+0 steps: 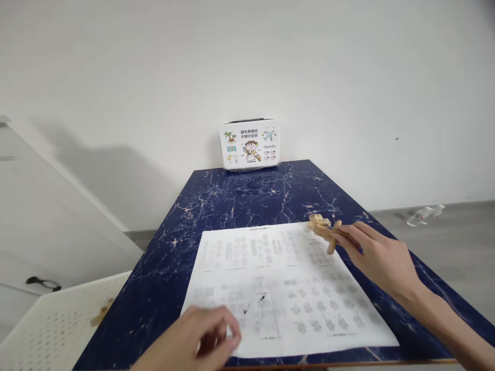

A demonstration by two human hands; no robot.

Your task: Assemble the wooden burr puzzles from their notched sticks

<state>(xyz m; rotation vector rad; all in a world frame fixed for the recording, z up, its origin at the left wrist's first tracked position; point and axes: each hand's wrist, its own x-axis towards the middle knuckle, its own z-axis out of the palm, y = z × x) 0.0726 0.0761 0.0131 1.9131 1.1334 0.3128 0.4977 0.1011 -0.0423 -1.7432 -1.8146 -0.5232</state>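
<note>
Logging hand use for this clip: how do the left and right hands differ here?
The right hand is stretched to the far right corner of the printed sheet, the left hand lies at its near edge. The right hand pinches a wooden puzzle; the left hand's fingers curl on the sheet. Both are bare and over the blue table.

The bare left hand [201,337] enters from the bottom edge, back upward, with little of the wrist showing. Its fingers [222,322] are curled in toward the thumb, and whether they enclose anything cannot be told. The bare right forearm [444,319] comes in from the lower right corner and runs up and to the left, wrist straight. The right hand [377,255] is stretched forward, palm down, its fingertips [340,234] pinched on a light wooden cross-shaped puzzle piece [324,229], the other fingers extended alongside.
</note>
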